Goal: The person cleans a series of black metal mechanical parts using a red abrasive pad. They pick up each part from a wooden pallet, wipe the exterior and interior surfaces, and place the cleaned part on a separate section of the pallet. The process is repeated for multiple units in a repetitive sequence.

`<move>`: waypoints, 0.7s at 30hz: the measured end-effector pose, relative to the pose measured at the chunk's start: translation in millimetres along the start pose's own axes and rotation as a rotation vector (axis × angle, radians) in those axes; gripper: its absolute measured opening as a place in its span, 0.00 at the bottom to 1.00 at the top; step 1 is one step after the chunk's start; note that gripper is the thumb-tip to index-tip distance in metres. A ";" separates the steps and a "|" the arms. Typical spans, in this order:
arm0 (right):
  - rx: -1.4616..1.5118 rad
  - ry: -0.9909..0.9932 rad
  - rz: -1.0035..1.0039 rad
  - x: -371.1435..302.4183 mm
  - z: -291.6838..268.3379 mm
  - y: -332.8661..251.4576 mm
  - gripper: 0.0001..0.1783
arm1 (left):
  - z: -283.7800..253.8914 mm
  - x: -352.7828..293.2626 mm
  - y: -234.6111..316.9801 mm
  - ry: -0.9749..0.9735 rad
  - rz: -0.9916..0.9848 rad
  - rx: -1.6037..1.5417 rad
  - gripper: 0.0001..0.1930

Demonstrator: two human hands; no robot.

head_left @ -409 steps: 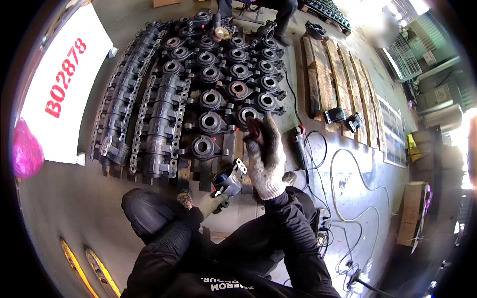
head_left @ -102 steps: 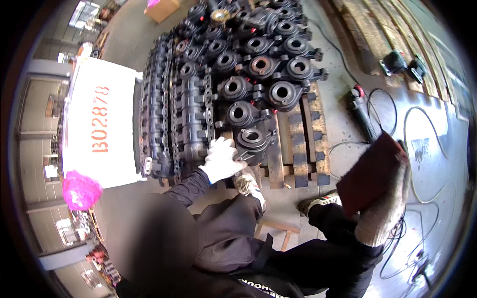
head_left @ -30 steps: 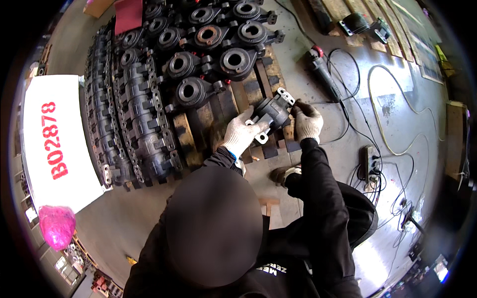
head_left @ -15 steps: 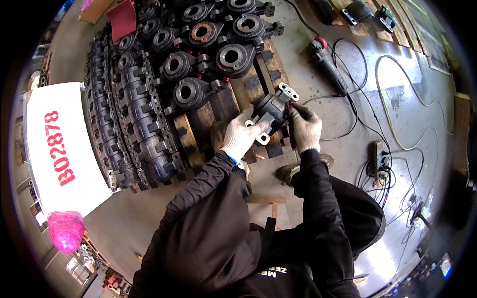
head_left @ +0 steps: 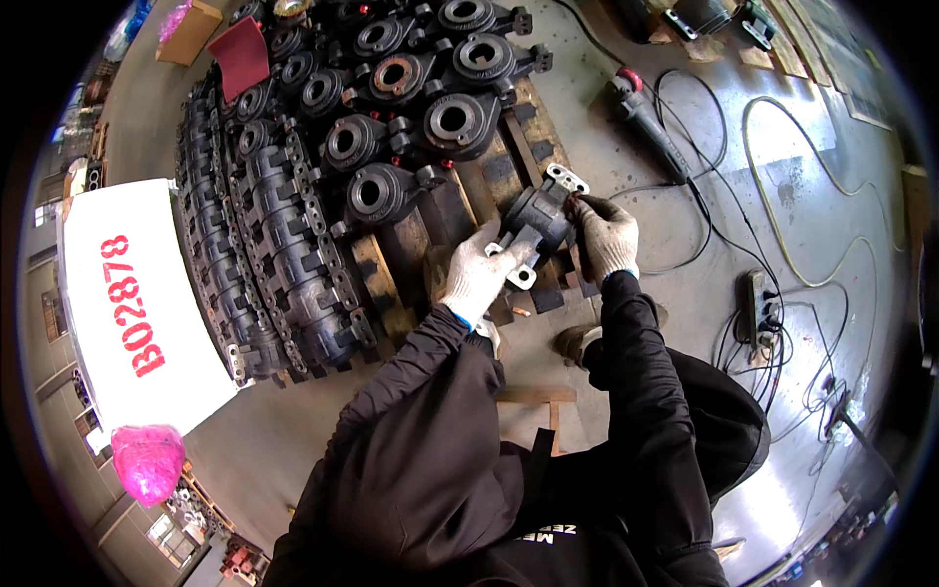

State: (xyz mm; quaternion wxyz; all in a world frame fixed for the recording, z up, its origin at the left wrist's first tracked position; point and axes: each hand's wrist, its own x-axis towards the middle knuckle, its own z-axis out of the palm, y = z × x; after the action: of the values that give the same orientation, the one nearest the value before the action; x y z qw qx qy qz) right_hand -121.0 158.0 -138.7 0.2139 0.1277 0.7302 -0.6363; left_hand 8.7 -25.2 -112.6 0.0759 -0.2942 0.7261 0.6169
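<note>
Dark cylindrical casting (head_left: 541, 217) at the near right edge of a wooden pallet (head_left: 374, 274), lying aslant; bare-metal flange with holes at its upper right end, another at its lower left. Whether it rests on the boards or is held just clear of them: cannot tell.

Left hand (head_left: 477, 272), in a white knit glove, grips the casting's lower left end, thumb and fingers closed on it. Right hand (head_left: 608, 237), gloved likewise, at the opposite end; fingers curled and drawn together, tips touching the side near the upper flange. Something small and reddish-dark shows at those tips, too small to make out; cannot tell if it is pinched.

Farther up the pallet, round-bored black castings (head_left: 455, 119) stand close-packed. At left, two long rows of cylindrical castings (head_left: 286, 230). Dark red sheet (head_left: 240, 61) lies over the far left parts.

Right of the pallet, on the floor (head_left: 675, 230): angle grinder (head_left: 648, 132), its cord trailing; nearer, a power strip (head_left: 755, 308).
</note>
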 end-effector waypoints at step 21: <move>0.132 0.053 0.108 -16.1 -0.8 -23.6 0.15 | -9.6 -16.4 6.7 -0.064 -0.157 -0.333 0.48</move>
State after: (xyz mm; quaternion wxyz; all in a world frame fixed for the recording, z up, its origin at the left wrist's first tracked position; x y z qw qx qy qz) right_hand -117.9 156.5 -110.3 0.2198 0.1976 0.6842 -0.6667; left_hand 21.0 -28.3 -97.0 0.0971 -0.3386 0.5861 0.7297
